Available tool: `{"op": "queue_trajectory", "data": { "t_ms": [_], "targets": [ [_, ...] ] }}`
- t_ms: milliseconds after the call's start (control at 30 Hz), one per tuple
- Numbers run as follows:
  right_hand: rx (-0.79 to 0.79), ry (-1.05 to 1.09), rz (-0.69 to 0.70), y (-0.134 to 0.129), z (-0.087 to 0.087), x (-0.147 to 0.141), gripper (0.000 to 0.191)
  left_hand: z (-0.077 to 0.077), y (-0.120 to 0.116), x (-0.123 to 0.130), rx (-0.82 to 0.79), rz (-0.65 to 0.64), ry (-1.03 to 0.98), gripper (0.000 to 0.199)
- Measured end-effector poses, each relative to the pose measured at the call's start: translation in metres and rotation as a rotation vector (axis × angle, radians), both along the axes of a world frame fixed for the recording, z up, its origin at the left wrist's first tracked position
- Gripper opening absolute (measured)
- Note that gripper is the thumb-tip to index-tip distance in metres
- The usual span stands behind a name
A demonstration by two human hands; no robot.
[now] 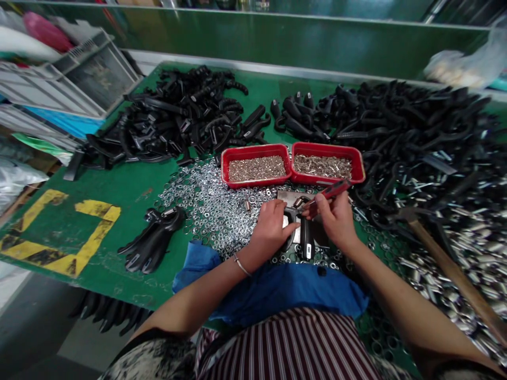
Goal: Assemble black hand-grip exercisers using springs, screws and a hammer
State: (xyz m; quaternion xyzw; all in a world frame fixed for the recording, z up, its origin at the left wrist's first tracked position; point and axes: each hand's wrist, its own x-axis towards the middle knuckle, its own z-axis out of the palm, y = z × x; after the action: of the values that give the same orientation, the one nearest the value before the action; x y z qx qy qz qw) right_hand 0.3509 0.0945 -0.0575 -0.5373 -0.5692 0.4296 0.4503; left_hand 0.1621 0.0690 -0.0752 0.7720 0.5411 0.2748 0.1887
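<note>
a head-worn view looks down on a green counter (pixel 138 192) where a person works with two bare hands, close to each other but not touching. the left hand (pixel 273 224) is clamped by fingers and thumb over the upper part of a black handle (pixel 307 240), apparently to keep it from sliding. the handle lies directly in front of the person, on and beside a flat metal plate (pixel 287 196) that probably serves as a firm base. the right hand (pixel 336 221) is closed around a slim red tool (pixel 336 188), held slanted like a pen, its lower end down at the handle's upper part; this grip likely gives fine control. the exact tip is too small to make out.

just beyond the plate, two red trays (pixel 225 169) (pixel 360 168) stand side by side, full of tiny metal pieces, seemingly kept within easy reach and from scattering. loose metal rings (pixel 222 211) spread to the left, with a small coil spring (pixel 247 205) among them. a few black handles (pixel 152 240) lie grouped apart at the left, perhaps to keep them from mixing with the two dark heaps (pixel 178 121) (pixel 415 116) at the back. a wooden-handled hammer (pixel 447 253) rests at the right across shiny metal cylinders (pixel 463 264). blue cloth (pixel 293 290) lies along the near edge.
</note>
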Motion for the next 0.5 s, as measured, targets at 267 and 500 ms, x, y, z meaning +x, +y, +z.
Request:
{"op": "queue_trajectory", "data": {
  "t_ms": [267, 500],
  "targets": [
    [0.159, -0.567, 0.052, 0.000, 0.013, -0.011, 0.028, -0.006, -0.001, 0.001, 0.017, 0.013, -0.037, 0.044],
    [-0.110, -0.132, 0.187, 0.027, 0.043, -0.008, 0.035, 0.001, 0.000, 0.011, -0.076, 0.060, 0.025, 0.047]
  ]
}}
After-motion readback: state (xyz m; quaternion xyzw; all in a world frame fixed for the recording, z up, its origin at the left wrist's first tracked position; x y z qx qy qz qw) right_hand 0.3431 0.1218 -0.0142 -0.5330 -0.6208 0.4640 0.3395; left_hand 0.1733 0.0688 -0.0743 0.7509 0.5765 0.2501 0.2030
